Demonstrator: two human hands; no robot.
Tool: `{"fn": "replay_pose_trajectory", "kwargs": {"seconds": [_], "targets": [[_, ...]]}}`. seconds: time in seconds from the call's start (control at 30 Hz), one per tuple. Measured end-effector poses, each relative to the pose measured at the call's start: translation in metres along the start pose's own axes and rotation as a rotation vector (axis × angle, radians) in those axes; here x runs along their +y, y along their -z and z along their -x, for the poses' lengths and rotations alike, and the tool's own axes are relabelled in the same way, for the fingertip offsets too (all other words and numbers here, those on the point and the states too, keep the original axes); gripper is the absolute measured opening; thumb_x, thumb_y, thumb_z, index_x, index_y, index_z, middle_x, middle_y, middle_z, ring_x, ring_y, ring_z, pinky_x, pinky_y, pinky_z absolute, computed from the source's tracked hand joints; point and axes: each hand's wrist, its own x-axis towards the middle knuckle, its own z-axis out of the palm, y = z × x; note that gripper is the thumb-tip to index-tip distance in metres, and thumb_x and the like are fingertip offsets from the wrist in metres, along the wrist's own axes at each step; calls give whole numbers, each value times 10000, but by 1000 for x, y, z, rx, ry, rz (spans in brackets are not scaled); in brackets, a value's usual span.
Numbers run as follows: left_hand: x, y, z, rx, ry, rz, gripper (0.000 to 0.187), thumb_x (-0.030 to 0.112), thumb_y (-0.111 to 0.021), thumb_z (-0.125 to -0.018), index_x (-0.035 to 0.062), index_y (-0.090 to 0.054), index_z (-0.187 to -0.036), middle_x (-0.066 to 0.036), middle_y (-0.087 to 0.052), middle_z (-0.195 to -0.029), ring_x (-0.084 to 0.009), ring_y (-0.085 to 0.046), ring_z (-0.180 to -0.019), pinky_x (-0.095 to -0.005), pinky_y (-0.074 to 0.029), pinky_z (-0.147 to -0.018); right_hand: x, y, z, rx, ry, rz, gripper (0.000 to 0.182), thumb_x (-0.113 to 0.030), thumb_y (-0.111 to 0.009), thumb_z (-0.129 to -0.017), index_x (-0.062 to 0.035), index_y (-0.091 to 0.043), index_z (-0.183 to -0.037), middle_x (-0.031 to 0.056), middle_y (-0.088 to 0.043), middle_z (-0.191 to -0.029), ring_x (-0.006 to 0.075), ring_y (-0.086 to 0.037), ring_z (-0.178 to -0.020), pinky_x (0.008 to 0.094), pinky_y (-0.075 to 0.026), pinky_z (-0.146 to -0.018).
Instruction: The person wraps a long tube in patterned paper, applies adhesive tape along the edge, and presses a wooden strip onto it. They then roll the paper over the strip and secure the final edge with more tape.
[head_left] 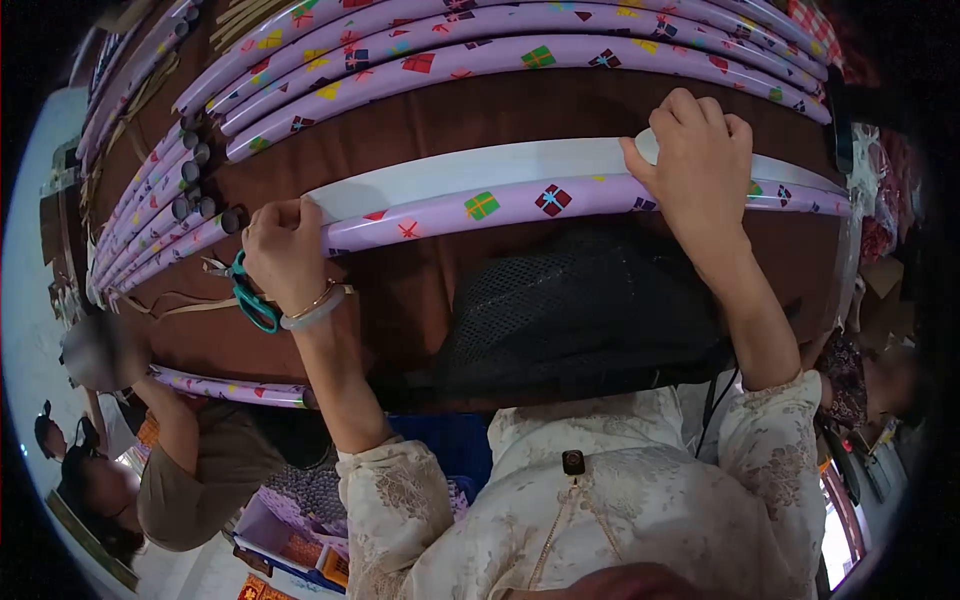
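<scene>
A roll of purple gift-print paper (430, 216) lies across the brown table, with a strip of its white underside (450, 168) showing along the far edge. My left hand (285, 250) pinches the left end of the paper with closed fingers. Near the right part of the roll, my right hand (700, 165) is curled round a small whitish round object (648, 147), mostly hidden by the fingers. Teal-handled scissors (255, 296) lie beside my left wrist.
Several purple rolls (500, 62) lie along the far side of the brown table (385, 300). More rolls (160, 215) are stacked at left. A black mesh item (570, 310) lies in front of me. A co-worker (210, 470) is at lower left.
</scene>
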Motion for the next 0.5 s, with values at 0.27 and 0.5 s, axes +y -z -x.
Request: {"fn": "replay_pose_trajectory", "kwargs": {"seconds": [0.27,0.5], "targets": [[-8,-2,-2,94,-145,-147,151,267,-655,-684,117,-672,-670,-71,-624,-874,-295,-566,-845,-422,-471,-682,-1,-4,1,30,4,0,257,-295,-693,-677,-69,-618,-773,17,-516,-844,184,-501,-831,350,-373,-760],[-12,3,-17,-104,-17,-144,217,297,-711,-640,93,-650,-683,-88,-612,-864,-306,-567,-881,-419,-477,-719,-1,-4,1,2,-10,20,256,-299,-670,-711,-61,-624,-794,26,-524,-874,197,-506,-857,351,-373,-768]]}}
